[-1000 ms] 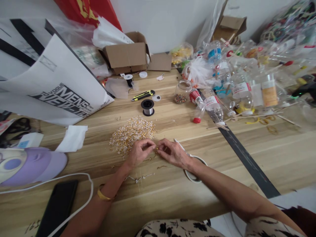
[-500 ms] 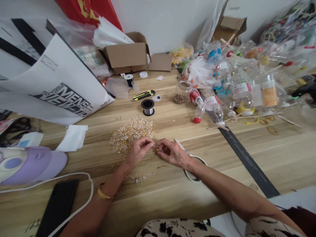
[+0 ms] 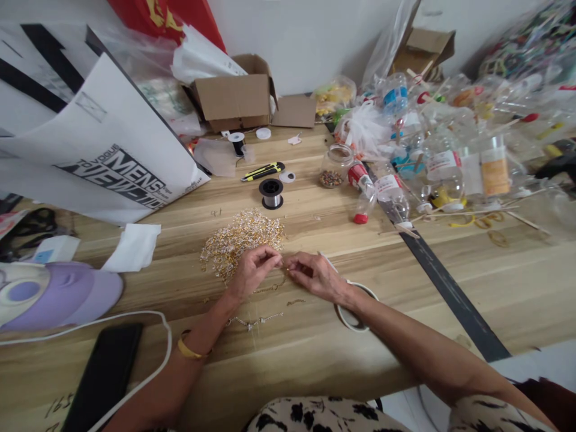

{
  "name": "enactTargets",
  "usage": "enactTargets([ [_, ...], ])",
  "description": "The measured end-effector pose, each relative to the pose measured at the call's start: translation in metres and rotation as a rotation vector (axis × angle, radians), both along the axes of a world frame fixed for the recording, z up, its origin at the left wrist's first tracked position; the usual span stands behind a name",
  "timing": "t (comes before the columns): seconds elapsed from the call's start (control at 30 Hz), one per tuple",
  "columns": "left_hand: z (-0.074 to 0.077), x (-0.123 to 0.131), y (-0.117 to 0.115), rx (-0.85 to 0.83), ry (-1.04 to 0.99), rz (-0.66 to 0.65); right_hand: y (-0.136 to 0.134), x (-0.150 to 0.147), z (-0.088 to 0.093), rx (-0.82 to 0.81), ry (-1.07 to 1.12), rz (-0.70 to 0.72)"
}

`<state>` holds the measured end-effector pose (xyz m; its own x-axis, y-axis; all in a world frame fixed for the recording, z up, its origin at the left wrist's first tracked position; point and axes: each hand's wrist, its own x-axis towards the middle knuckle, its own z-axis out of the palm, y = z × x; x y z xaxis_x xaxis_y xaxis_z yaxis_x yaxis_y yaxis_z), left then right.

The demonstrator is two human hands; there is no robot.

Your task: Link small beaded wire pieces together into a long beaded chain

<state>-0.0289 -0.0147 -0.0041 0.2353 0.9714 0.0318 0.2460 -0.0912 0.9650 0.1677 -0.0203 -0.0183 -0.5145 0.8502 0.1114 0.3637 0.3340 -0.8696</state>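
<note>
My left hand [image 3: 254, 271] and my right hand [image 3: 317, 277] face each other just above the table, fingertips nearly touching. The left thumb and forefinger are pinched on something too small to make out. A thin gold chain [image 3: 270, 288] runs along the table and rises to the pinched fingertips of my right hand. Beside the left fingers lies a heap of gold and clear beads [image 3: 243, 234]. Nearer me are a silvery beaded chain [image 3: 256, 323] and a short gold chain piece [image 3: 296, 302]. White-handled scissors [image 3: 357, 329] lie partly hidden under my right wrist.
Behind the beads stand a wire spool [image 3: 270, 194], a yellow-black utility knife [image 3: 263, 172] and a jar of beads [image 3: 335, 168]. Plastic bottles [image 3: 391, 192] crowd the right back. A white paper bag [image 3: 99, 144], a phone [image 3: 103, 375] and a white cable [image 3: 167, 336] are at left.
The whole view has shifted slightly. Both hands keep their pinched pose, fingertips close together, with hardly any movement.
</note>
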Motion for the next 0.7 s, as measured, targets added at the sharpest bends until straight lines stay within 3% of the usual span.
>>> enactTargets([
  [0.7,-0.0040,-0.0015,0.0017,0.013,-0.019,-0.011,0.0020,-0.0002,0.0043,-0.142,0.099,0.072],
])
